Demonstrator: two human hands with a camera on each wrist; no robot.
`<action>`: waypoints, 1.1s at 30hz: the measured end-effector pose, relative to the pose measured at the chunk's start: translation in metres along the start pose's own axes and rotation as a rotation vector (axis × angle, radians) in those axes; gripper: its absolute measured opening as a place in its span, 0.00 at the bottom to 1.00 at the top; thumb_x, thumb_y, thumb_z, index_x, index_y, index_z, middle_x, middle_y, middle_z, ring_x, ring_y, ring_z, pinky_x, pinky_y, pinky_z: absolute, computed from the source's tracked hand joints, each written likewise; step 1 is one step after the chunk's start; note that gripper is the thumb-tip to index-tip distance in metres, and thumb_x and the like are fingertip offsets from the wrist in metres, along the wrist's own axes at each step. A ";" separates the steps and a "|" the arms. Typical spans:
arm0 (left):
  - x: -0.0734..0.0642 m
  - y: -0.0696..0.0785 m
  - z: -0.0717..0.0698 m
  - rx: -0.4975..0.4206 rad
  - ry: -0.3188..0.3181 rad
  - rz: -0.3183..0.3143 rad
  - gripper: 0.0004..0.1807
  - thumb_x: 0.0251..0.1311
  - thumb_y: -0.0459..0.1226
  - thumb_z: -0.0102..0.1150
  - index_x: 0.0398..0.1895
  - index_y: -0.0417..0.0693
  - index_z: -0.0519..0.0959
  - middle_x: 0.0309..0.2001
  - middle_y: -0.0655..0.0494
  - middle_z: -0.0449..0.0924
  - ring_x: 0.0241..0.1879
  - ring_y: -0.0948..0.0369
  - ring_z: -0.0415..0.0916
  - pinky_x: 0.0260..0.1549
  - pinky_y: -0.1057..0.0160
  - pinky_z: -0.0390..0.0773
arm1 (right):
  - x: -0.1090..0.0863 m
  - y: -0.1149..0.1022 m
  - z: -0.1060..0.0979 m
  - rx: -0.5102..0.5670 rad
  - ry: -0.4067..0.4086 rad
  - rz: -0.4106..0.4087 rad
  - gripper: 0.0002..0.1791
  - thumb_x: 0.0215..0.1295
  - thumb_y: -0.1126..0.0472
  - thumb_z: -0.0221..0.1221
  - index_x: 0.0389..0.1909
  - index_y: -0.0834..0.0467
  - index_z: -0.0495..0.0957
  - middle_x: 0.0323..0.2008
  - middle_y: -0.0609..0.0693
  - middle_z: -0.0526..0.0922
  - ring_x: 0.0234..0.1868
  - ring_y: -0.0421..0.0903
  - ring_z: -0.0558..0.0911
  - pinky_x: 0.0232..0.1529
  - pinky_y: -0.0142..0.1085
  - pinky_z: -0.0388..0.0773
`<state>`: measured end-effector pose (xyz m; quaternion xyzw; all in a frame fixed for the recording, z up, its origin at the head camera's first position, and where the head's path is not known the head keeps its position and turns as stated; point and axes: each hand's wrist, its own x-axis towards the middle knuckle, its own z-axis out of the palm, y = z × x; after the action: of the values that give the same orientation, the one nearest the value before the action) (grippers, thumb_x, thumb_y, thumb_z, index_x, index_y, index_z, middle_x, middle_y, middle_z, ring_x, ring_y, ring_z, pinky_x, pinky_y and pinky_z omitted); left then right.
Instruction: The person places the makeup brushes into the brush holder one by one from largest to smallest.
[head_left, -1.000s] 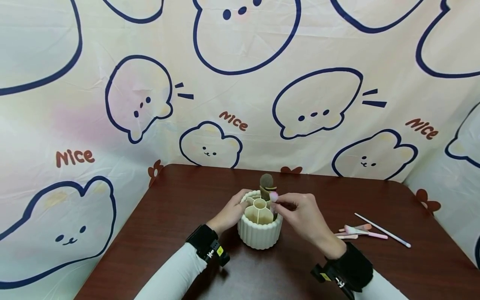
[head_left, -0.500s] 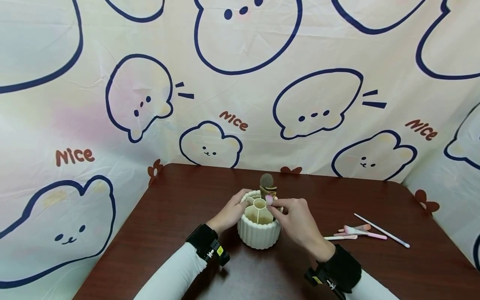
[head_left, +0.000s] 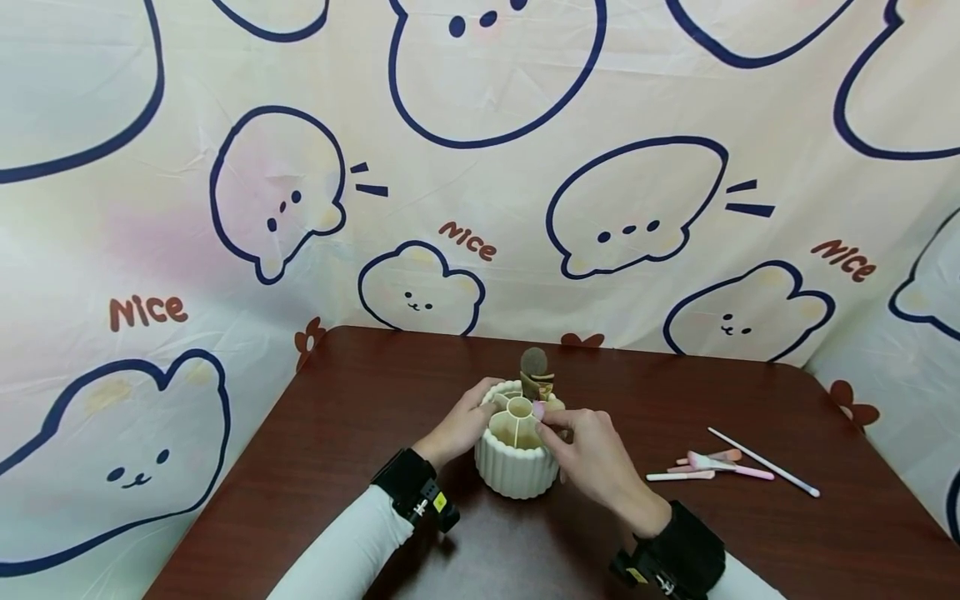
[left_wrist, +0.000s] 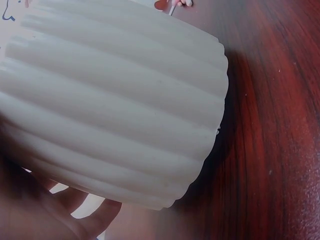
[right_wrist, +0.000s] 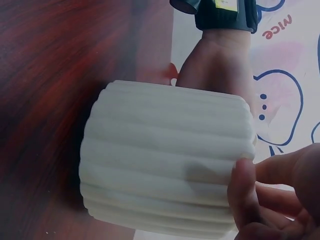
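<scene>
A cream fluted brush holder [head_left: 516, 471] with petal-shaped compartments stands upright on the table. My left hand [head_left: 463, 423] grips its left side, thumb over the rim; in the left wrist view the fingers [left_wrist: 102, 215] wrap the outside of the fluted wall [left_wrist: 120, 100]. At the right rim my right hand [head_left: 596, 454] pinches a makeup brush whose pink tip [head_left: 538, 409] shows low among the compartments; its handle is hidden. In the right wrist view the thumb [right_wrist: 243, 187] lies at the rim. A large dark-bristled brush [head_left: 534, 362] stands in the back of the holder.
Several pink and white makeup brushes [head_left: 720, 461] lie in a small heap on the dark wooden table [head_left: 420, 550], right of the holder. A long white brush [head_left: 763, 462] lies diagonally beyond them. A cartoon-printed cloth [head_left: 480, 192] hangs behind the table.
My right hand has moved left and then down at the rim, lowering the pink-tipped brush into the holder. My left hand has stayed on the holder.
</scene>
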<state>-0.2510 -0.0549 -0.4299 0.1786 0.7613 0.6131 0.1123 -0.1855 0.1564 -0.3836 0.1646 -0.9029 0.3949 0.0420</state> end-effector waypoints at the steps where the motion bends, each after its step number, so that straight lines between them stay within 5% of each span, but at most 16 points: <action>1: 0.000 -0.001 0.000 0.000 0.001 0.000 0.23 0.74 0.32 0.36 0.69 0.45 0.69 0.67 0.47 0.72 0.67 0.53 0.67 0.65 0.46 0.68 | 0.000 0.000 0.000 0.004 -0.009 0.008 0.10 0.73 0.61 0.61 0.48 0.57 0.87 0.20 0.47 0.81 0.11 0.42 0.76 0.15 0.35 0.73; 9: 0.000 -0.003 0.002 -0.003 0.005 -0.001 0.23 0.75 0.32 0.36 0.69 0.45 0.69 0.68 0.47 0.71 0.67 0.52 0.66 0.66 0.46 0.66 | -0.003 -0.002 -0.006 -0.006 -0.037 -0.003 0.10 0.72 0.61 0.61 0.48 0.57 0.88 0.19 0.48 0.82 0.12 0.41 0.77 0.16 0.33 0.72; 17: 0.000 0.000 0.001 0.000 0.003 -0.009 0.23 0.75 0.32 0.36 0.70 0.46 0.69 0.68 0.48 0.71 0.68 0.53 0.66 0.67 0.46 0.66 | -0.008 -0.004 -0.027 -0.052 0.014 -0.053 0.10 0.71 0.63 0.61 0.47 0.59 0.88 0.15 0.38 0.81 0.13 0.37 0.77 0.15 0.32 0.66; 25: -0.001 0.001 0.001 -0.002 0.000 -0.015 0.24 0.75 0.32 0.36 0.71 0.46 0.68 0.69 0.47 0.70 0.69 0.52 0.65 0.68 0.44 0.64 | -0.014 0.006 -0.071 -0.143 0.106 -0.053 0.08 0.73 0.60 0.61 0.45 0.56 0.87 0.26 0.42 0.86 0.17 0.36 0.79 0.15 0.35 0.69; 33: 0.000 0.002 0.001 0.015 0.009 -0.017 0.24 0.75 0.32 0.36 0.70 0.46 0.69 0.68 0.48 0.71 0.69 0.52 0.65 0.68 0.45 0.64 | -0.017 0.048 -0.121 -0.299 0.161 -0.014 0.11 0.74 0.57 0.59 0.49 0.59 0.84 0.24 0.46 0.83 0.19 0.39 0.79 0.19 0.35 0.71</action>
<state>-0.2506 -0.0535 -0.4284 0.1702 0.7678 0.6073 0.1127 -0.1924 0.2794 -0.3379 0.1306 -0.9441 0.2677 0.1412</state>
